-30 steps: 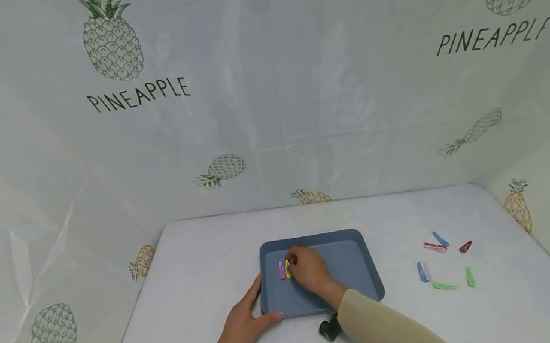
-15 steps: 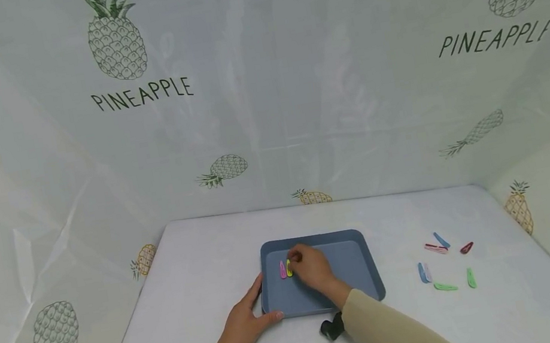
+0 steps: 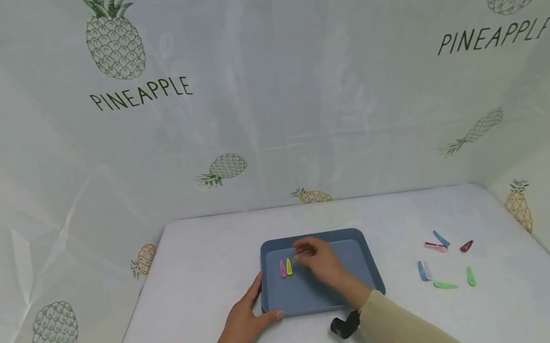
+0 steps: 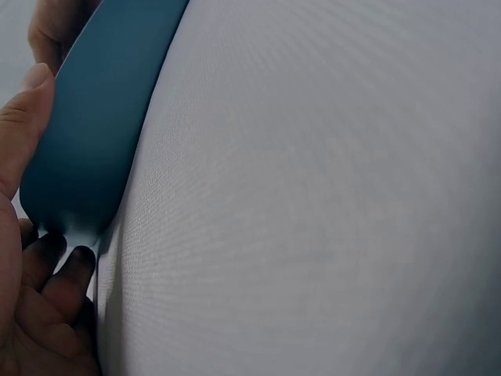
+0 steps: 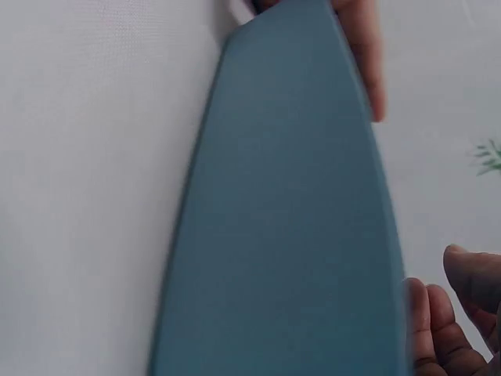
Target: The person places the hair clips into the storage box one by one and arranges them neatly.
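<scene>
A grey-blue tray lies on the white table. Two snap hair clips, one pink and one yellow, lie upright side by side near its left wall. My left hand holds the tray's near left corner, thumb at the front rim and fingers along the left side; the left wrist view shows its fingertips against the tray's outer wall. Over the tray, just right of the yellow clip, is my right hand, its fingers loosely bent and apart with nothing between them.
Several hair clips lie scattered on the table right of the tray: blue, dark red, pink, another blue and green ones. A pineapple-printed sheet stands behind and beside the table.
My right hand has let go of the yellow clip and drawn back a little to the right, fingers spreading. The yellow clip stays beside the pink one. My left hand has not moved.
</scene>
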`<act>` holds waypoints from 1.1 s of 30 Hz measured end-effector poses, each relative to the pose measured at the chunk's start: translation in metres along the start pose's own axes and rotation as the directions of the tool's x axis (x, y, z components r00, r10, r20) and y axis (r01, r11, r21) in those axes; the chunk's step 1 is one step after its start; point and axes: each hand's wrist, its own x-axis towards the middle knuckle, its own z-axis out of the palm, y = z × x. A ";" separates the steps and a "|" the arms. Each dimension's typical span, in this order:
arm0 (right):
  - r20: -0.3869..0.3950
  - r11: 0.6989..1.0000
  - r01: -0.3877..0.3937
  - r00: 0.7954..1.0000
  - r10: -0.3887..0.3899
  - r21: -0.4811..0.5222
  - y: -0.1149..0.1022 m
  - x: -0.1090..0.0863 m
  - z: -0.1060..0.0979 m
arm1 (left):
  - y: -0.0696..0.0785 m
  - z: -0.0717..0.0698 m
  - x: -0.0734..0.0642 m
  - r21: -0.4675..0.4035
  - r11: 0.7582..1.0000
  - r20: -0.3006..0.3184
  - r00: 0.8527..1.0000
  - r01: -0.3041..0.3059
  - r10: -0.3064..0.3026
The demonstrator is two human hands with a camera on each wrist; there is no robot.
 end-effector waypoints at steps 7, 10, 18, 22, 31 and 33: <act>-0.009 1.000 0.002 1.000 -0.002 0.029 -0.012 -0.013 -0.034 | 0.002 0.002 -0.001 0.000 1.000 0.005 1.000 0.001 -0.001; -0.017 0.999 -0.005 1.000 0.004 -0.040 -0.017 -0.022 -0.057 | 0.001 0.003 0.000 0.003 1.000 0.007 1.000 0.003 -0.003; -0.092 0.957 0.028 0.994 -0.057 -0.288 -0.013 -0.055 -0.123 | 0.003 0.003 0.000 0.010 1.000 0.014 1.000 0.007 -0.007; -0.140 0.928 -0.030 0.990 -0.024 -0.373 0.000 -0.071 -0.155 | 0.002 0.003 0.000 0.017 1.000 0.008 1.000 0.013 -0.013; -0.248 0.837 -0.158 0.968 0.027 -0.524 0.030 -0.101 -0.213 | 0.000 0.000 0.000 0.015 1.000 0.010 1.000 0.012 -0.012; -0.265 0.823 -0.171 0.964 0.026 -0.541 0.037 -0.105 -0.222 | 0.000 0.000 0.000 0.021 1.000 0.008 1.000 0.014 -0.014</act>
